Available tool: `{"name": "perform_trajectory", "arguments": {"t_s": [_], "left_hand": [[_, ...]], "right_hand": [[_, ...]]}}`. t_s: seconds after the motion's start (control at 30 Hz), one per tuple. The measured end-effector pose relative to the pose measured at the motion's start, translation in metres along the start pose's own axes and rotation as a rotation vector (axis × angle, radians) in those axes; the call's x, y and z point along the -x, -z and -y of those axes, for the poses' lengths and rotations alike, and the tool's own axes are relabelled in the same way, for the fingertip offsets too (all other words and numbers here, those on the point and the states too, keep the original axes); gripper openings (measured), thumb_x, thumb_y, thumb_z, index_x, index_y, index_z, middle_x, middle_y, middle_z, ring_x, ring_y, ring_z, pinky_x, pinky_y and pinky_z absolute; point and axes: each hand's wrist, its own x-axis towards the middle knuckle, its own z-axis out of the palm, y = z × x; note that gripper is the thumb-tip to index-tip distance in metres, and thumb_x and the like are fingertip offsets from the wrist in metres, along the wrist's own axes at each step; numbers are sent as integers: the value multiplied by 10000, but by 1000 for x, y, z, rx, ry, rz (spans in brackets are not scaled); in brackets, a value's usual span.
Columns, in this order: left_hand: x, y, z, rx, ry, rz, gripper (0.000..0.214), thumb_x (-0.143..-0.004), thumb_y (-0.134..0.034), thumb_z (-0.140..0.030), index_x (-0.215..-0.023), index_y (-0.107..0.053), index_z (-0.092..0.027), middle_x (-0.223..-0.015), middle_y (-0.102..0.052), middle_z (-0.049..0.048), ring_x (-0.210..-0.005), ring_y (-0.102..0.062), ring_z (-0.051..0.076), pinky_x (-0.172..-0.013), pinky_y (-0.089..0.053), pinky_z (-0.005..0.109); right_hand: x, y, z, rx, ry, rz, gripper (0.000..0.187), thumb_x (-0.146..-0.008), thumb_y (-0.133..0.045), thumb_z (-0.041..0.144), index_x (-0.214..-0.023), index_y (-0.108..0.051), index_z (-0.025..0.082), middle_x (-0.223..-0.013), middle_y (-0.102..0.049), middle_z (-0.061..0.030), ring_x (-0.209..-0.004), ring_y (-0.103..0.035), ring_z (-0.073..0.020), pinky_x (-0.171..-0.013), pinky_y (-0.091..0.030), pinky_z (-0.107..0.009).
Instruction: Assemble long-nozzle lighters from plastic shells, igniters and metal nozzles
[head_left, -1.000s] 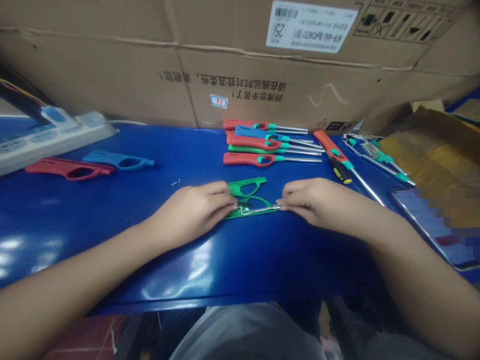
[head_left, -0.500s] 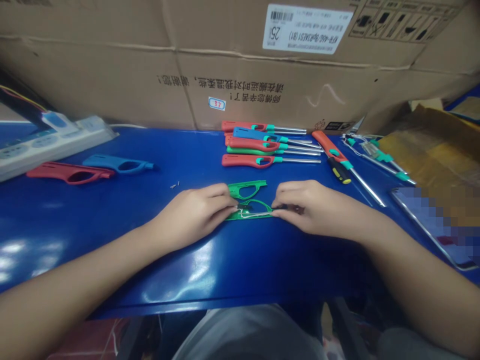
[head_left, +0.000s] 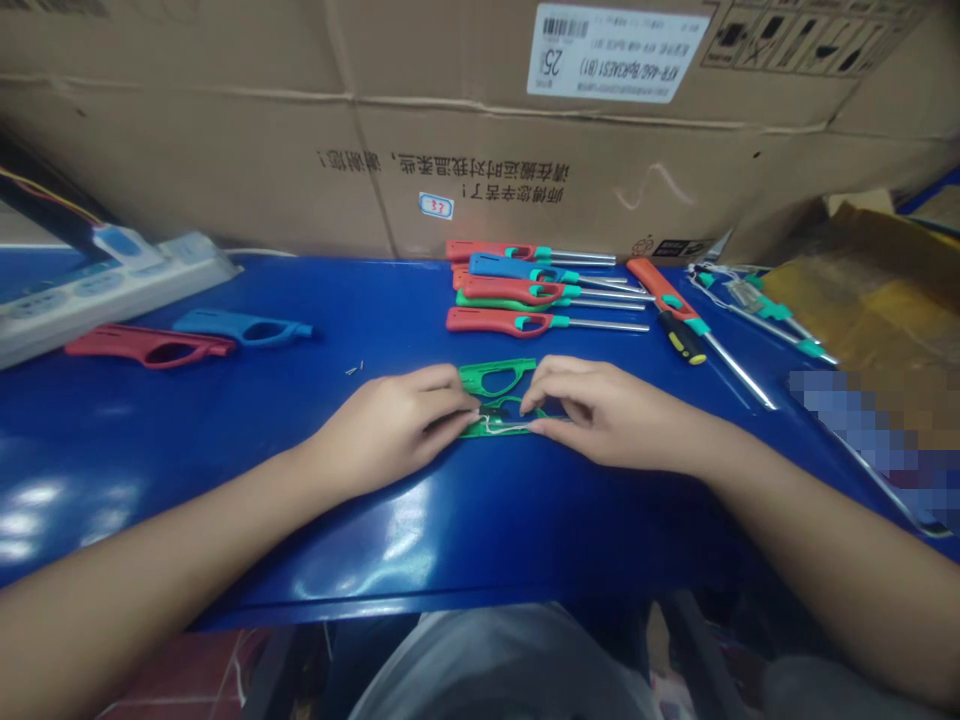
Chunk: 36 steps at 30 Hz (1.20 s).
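Note:
In the middle of the table lies an open green lighter half-shell, with a dark part and a white wire inside it. My left hand is closed, its thumb and fingertips pinching the left end of this half. From the right, my right hand curls over the other end, thumb against the shell by the wire and index finger bent above it. A thin rod shows partly under its fingers. Just beyond lies the matching green half-shell, with a loop-shaped trigger opening.
Several finished long lighters lie behind, beside an orange lighter and a black-yellow screwdriver. Left are red and blue shells, small screws and a power strip. A cardboard box stands behind.
My right hand has slid left along the green half-shell, and its index finger has lifted a little from the thumb. My left hand keeps its pinch in nearly the same place.

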Motion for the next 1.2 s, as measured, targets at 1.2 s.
{"name": "perform_trajectory", "arguments": {"t_s": [1.2], "left_hand": [[-1, 1, -3, 60, 36, -52, 180, -1002, -622, -245, -1069, -784, -204, -1015, -748, 48, -888, -724, 160, -785, -572, 255]], "right_hand": [[-3, -6, 8, -218, -272, -1, 67, -914, -635, 283, -924, -609, 222, -543, -347, 114, -470, -342, -82, -486, -295, -230]]}}
